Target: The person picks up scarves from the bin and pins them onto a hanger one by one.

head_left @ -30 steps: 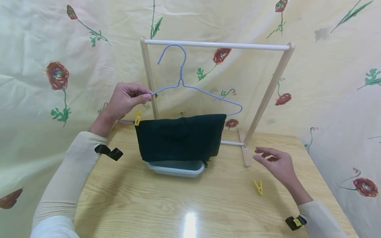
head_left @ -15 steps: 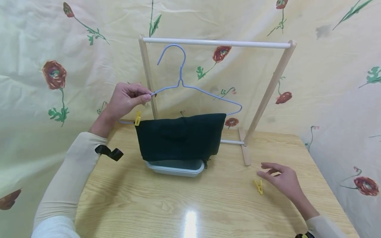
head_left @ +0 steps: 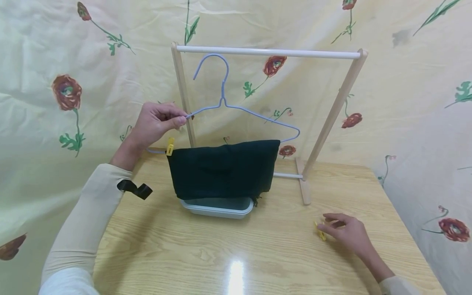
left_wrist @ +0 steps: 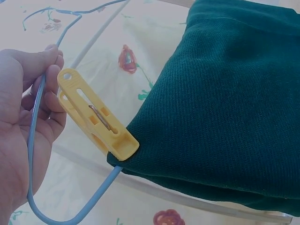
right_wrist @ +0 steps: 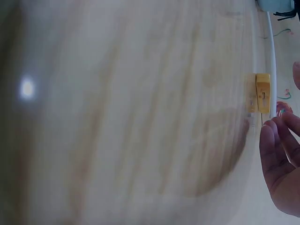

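My left hand (head_left: 158, 123) pinches the left arm of a blue wire hanger (head_left: 254, 114), its hook upward. A dark green cloth (head_left: 225, 172) with a fringe hangs folded over the hanger's lower bar. Near the left hand, a yellow clothespin (left_wrist: 101, 117) clips the cloth's left corner to that bar. At the right of the table, my right hand (head_left: 348, 233) has its fingers loosely bent beside a second yellow clothespin (head_left: 322, 234). The thumb partly covers this clothespin in the head view; in the right wrist view the fingertips sit just below the clothespin (right_wrist: 263, 93), apparently apart from it.
Behind the hanger stands a rack with a white top rail (head_left: 265, 51) and wooden legs (head_left: 333, 114). A light grey-blue tub (head_left: 217, 213) sits under the cloth on the wooden table (head_left: 177, 254). Floral fabric (head_left: 405, 123) covers the back and sides.
My right hand has moved down toward the loose clothespin, its thumb now overlapping it in view. The left hand, hanger and cloth have hardly moved.
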The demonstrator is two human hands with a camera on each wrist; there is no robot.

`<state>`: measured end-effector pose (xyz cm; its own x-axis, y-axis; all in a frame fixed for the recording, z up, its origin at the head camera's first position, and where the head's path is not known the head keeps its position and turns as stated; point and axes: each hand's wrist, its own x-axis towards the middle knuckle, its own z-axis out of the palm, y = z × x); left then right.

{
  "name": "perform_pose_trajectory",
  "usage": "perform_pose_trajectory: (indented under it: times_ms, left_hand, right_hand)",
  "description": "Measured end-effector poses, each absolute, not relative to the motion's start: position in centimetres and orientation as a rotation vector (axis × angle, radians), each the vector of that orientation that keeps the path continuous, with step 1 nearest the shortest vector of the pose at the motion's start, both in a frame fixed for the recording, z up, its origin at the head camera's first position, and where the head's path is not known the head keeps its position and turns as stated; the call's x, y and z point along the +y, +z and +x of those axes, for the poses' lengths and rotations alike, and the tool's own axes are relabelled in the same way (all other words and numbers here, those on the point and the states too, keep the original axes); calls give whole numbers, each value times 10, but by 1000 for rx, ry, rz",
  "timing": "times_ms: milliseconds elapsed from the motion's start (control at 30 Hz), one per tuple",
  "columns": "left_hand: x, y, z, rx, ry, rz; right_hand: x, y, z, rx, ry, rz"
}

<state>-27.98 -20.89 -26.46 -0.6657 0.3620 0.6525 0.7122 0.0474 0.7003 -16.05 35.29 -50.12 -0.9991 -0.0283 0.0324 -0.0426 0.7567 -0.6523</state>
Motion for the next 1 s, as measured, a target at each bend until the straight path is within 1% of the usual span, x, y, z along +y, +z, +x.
perform_pose_trajectory:
  times_ms: [1000]
  left_hand:
    - [-212, -265, -276, -2029, -1662, -1091]
  right_hand:
    - [344, -514, -166, -2969, 979, 164]
